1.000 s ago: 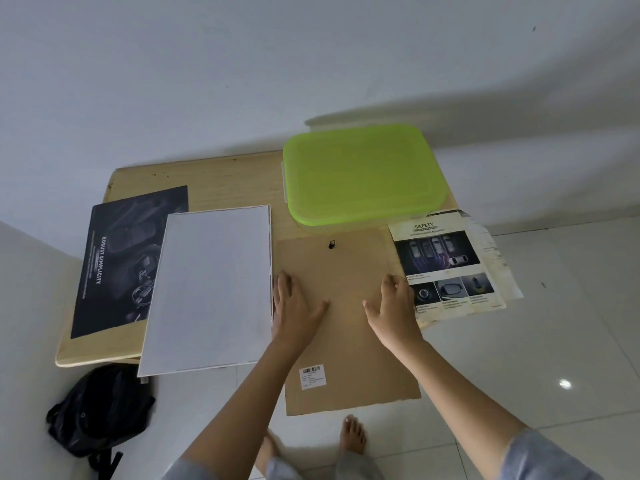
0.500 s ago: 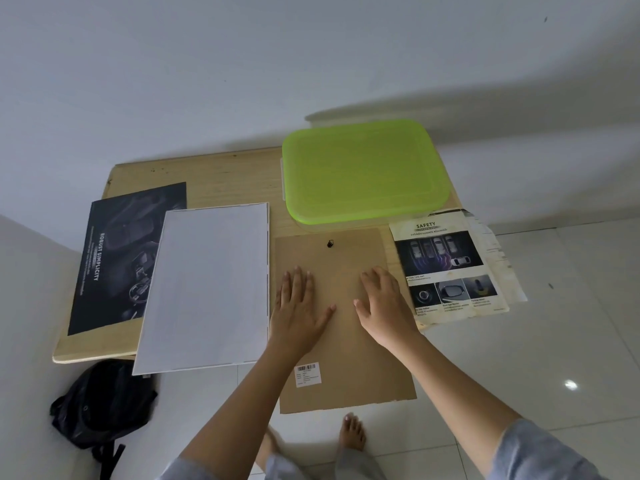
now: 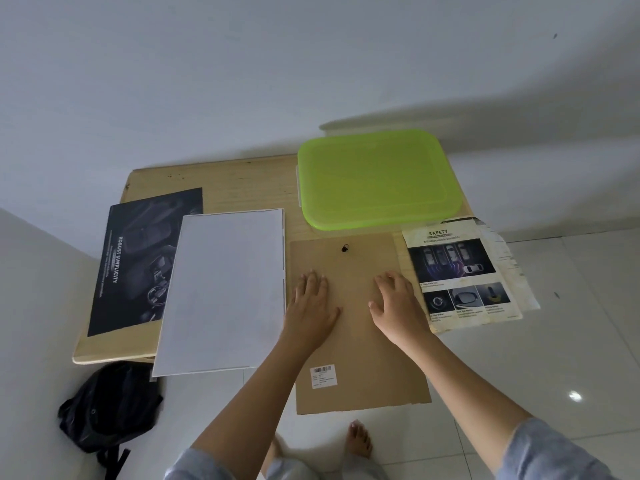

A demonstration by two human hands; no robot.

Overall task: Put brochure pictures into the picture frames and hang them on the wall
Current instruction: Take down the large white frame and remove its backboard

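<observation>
A brown backing board (image 3: 360, 355) of a picture frame lies face down on the wooden table (image 3: 239, 181), overhanging its front edge, with a small black hanger (image 3: 345, 248) near its far end and a barcode sticker (image 3: 324, 375) near me. My left hand (image 3: 313, 310) and my right hand (image 3: 398, 306) both rest flat on the board, fingers straight. A white sheet-like panel (image 3: 225, 289) lies to the left. A dark brochure (image 3: 138, 258) lies further left. A "SAFETY" brochure page (image 3: 460, 275) lies to the right.
A lime-green plastic box lid (image 3: 377, 178) sits at the table's back right, against the white wall. A black backpack (image 3: 107, 407) lies on the tiled floor under the table's left corner. My bare feet (image 3: 358, 441) stand below the board.
Both hands slid inward on the backing board, from its side edges toward its middle. The board and the other papers stayed in place.
</observation>
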